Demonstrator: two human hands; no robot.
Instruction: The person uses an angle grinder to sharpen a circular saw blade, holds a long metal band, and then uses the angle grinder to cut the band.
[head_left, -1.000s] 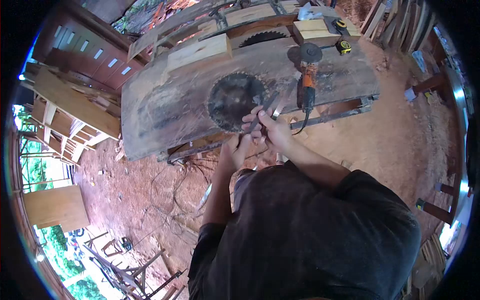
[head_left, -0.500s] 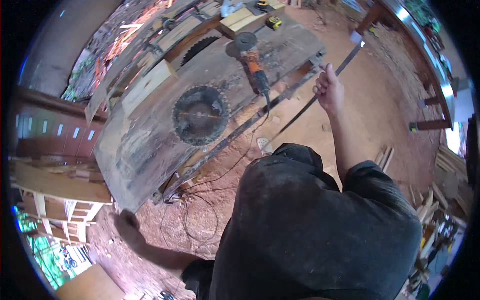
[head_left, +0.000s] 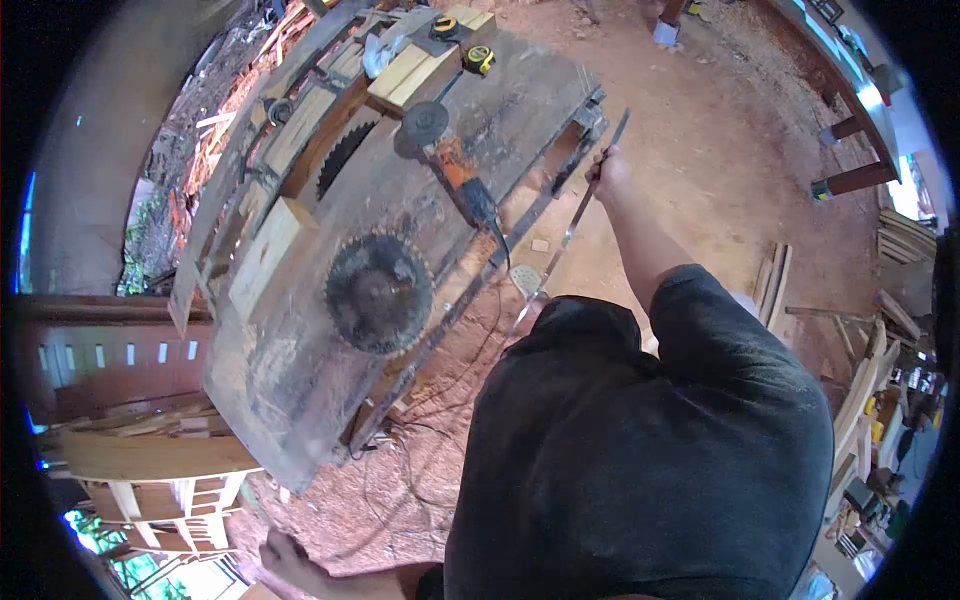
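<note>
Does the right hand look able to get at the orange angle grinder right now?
Probably within reach: the right hand is beside the workbench edge, the angle grinder uncovered close by. But it grips a long metal strip, so it isn't free.

Long, narrow grey metal blade [head_left: 567, 240], slanted steeply in the air, gripped near its upper end

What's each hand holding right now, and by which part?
The right hand grips a long thin grey metal strip near its far end; the left hand looks empty.
</note>
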